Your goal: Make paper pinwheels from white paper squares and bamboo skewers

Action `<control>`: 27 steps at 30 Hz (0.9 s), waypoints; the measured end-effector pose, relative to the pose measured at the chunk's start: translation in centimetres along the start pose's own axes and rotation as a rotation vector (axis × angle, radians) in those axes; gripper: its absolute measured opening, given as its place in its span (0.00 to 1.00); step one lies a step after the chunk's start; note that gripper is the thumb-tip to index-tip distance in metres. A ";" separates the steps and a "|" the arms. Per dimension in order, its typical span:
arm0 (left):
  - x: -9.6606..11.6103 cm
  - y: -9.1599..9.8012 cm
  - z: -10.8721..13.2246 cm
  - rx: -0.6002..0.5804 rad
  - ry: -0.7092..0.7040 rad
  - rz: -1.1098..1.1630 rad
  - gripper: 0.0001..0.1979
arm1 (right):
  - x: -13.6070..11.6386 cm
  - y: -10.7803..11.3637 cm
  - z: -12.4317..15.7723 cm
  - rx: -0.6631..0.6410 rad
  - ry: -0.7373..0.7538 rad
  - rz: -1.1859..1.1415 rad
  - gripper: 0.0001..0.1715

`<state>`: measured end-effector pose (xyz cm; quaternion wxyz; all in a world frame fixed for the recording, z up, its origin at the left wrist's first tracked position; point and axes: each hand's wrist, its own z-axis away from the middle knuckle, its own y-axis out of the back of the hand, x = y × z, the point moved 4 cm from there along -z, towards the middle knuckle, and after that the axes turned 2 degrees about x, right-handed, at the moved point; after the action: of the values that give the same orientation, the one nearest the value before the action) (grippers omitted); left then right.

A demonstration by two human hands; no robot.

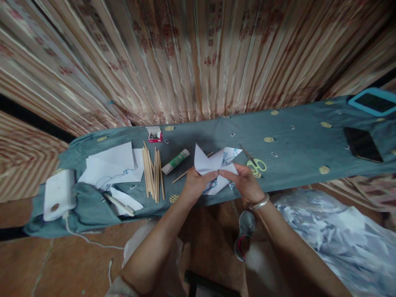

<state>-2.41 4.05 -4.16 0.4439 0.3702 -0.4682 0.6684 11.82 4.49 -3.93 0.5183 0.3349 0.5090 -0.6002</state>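
Observation:
A folded white paper pinwheel (pixel 204 161) with blue drawing on it is held over the front part of the cloth-covered table. My left hand (pixel 198 181) grips it from the left, thumb pressed near its centre. From the right, my right hand (pixel 246 181) pinches it, with the thumb at the middle too. A thin wooden stick (pixel 182 176) lies behind the paper, partly hidden by it. Yellow-green scissors (pixel 258 165) rest just right of my right hand. To the left of the paper lies a green and white glue stick (pixel 175 161).
Several wooden sticks (pixel 153 175) lie left of the glue stick, below a small red box (pixel 154 135) of tiny metal pieces. Further left are paper sheets (pixel 108 163), a pen (pixel 119 204) and a white corded device (pixel 60 194). At right are a phone (pixel 362 144) and a blue-framed tablet (pixel 374 102).

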 end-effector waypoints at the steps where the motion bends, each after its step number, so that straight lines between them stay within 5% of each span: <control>1: 0.0 0.0 0.1 -0.006 0.008 0.008 0.15 | 0.0 0.0 0.0 0.003 -0.003 0.000 0.15; 27: 0.2 1.1 0.2 0.015 0.053 -0.017 0.17 | 0.3 0.0 -0.3 -0.064 0.063 0.177 0.16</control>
<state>-3.49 3.76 -4.22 0.4591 0.3598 -0.4482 0.6774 11.68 4.65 -4.29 0.5634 0.3806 0.5122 -0.5248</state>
